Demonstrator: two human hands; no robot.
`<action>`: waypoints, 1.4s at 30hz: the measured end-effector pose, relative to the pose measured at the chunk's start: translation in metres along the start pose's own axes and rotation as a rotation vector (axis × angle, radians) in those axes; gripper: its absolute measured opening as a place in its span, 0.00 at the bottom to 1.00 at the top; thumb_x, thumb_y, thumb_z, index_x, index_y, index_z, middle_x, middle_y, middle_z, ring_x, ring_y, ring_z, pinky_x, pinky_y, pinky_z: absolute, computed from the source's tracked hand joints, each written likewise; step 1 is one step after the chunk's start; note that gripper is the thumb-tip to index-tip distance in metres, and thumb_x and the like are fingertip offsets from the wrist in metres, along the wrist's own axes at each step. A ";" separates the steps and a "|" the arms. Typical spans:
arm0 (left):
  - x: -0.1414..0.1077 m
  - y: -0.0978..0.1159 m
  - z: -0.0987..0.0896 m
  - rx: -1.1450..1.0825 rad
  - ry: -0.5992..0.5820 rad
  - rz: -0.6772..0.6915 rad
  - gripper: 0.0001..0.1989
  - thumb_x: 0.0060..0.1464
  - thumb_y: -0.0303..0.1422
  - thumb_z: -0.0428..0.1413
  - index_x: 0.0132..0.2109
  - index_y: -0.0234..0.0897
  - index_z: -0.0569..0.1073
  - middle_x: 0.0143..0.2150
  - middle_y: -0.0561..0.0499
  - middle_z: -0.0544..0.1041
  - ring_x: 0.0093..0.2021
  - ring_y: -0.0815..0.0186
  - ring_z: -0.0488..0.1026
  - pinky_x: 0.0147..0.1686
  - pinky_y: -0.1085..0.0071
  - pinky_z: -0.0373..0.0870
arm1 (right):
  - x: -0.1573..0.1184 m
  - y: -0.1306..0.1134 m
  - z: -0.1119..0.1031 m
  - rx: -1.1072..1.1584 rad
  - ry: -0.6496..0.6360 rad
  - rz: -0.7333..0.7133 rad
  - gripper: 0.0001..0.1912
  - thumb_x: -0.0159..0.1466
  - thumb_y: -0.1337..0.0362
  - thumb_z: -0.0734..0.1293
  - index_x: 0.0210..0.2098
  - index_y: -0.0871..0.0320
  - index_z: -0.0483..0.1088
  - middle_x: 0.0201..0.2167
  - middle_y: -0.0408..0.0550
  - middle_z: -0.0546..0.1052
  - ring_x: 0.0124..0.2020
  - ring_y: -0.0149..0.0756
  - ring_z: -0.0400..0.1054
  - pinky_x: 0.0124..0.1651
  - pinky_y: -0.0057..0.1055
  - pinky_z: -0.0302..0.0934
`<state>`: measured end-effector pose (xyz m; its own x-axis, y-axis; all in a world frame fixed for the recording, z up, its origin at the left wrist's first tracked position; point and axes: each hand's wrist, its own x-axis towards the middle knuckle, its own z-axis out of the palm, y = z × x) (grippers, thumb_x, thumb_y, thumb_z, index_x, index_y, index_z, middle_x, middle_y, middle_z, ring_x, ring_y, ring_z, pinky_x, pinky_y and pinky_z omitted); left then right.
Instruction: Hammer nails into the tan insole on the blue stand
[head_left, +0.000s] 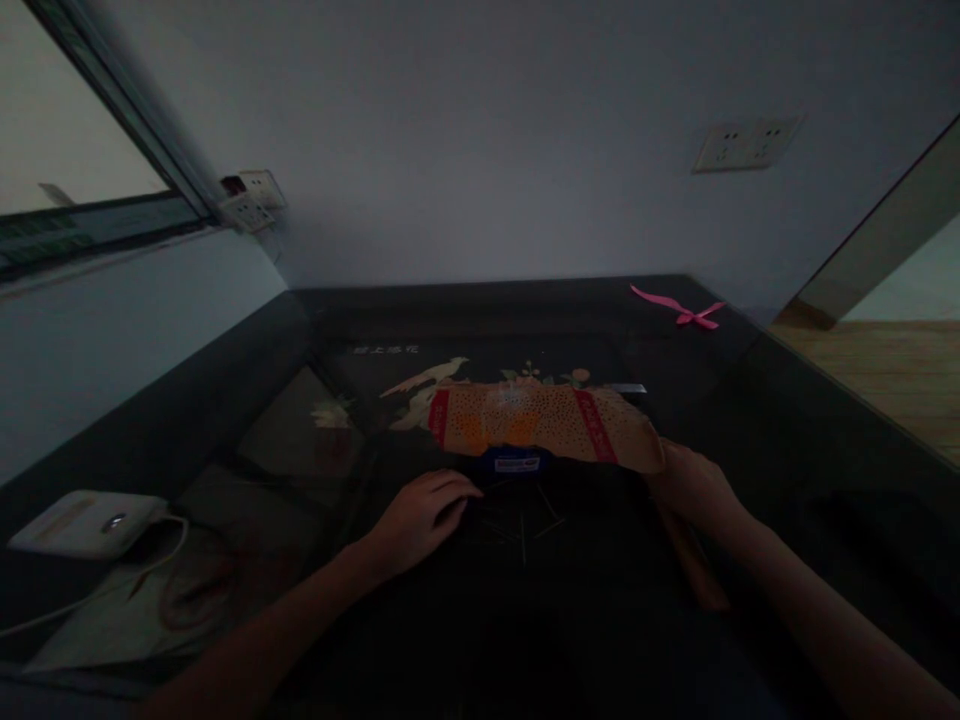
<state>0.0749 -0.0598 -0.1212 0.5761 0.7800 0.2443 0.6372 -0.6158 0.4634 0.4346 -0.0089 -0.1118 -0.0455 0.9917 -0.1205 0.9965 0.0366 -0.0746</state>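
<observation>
My left hand rests on the dark tabletop, fingers loosely bent and thumb apart, with nothing visible in it. Beside its fingertips lie several thin, nail-like pieces. A tan, dotted cardboard piece with red bands and orange patches lies just beyond, and a small blue packet sits at its near edge. At the cardboard's right end, my right hand is closed around a brown wooden handle; its fingers are mostly hidden. A shiny flat strip shows behind the cardboard.
The dark table has a printed bird and flowers and stands against a wall. A pink ribbon lies at the far right. On the left are a white device with a cable and a pale sheet. Wall sockets are above.
</observation>
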 end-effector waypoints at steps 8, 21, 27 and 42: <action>0.001 -0.005 -0.009 0.022 -0.026 -0.035 0.10 0.59 0.25 0.53 0.46 0.38 0.74 0.44 0.48 0.78 0.45 0.62 0.75 0.47 0.63 0.72 | 0.001 0.001 0.003 -0.011 0.003 0.014 0.14 0.65 0.66 0.59 0.45 0.58 0.74 0.44 0.56 0.80 0.41 0.47 0.77 0.33 0.31 0.61; 0.029 0.014 0.013 0.335 -0.033 -0.026 0.09 0.59 0.27 0.57 0.46 0.37 0.74 0.45 0.47 0.79 0.44 0.59 0.76 0.45 0.61 0.73 | 0.000 0.001 0.004 0.017 0.026 0.008 0.14 0.65 0.65 0.60 0.45 0.57 0.74 0.43 0.56 0.80 0.40 0.47 0.77 0.34 0.33 0.62; 0.038 0.030 0.018 0.489 -0.150 0.015 0.08 0.60 0.23 0.55 0.45 0.33 0.74 0.42 0.46 0.79 0.43 0.59 0.76 0.42 0.63 0.75 | 0.000 0.000 0.002 0.022 0.025 0.012 0.14 0.66 0.64 0.59 0.44 0.56 0.75 0.41 0.55 0.80 0.39 0.46 0.77 0.33 0.32 0.62; 0.047 0.049 0.015 0.557 -0.257 0.027 0.09 0.58 0.18 0.52 0.44 0.29 0.73 0.41 0.42 0.77 0.40 0.57 0.76 0.37 0.63 0.76 | 0.000 0.003 0.004 0.049 0.038 -0.018 0.16 0.64 0.66 0.59 0.46 0.56 0.75 0.47 0.56 0.79 0.42 0.48 0.77 0.36 0.35 0.65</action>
<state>0.1407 -0.0545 -0.0999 0.6566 0.7543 0.0041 0.7525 -0.6546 -0.0721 0.4373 -0.0094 -0.1162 -0.0599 0.9949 -0.0815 0.9910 0.0494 -0.1246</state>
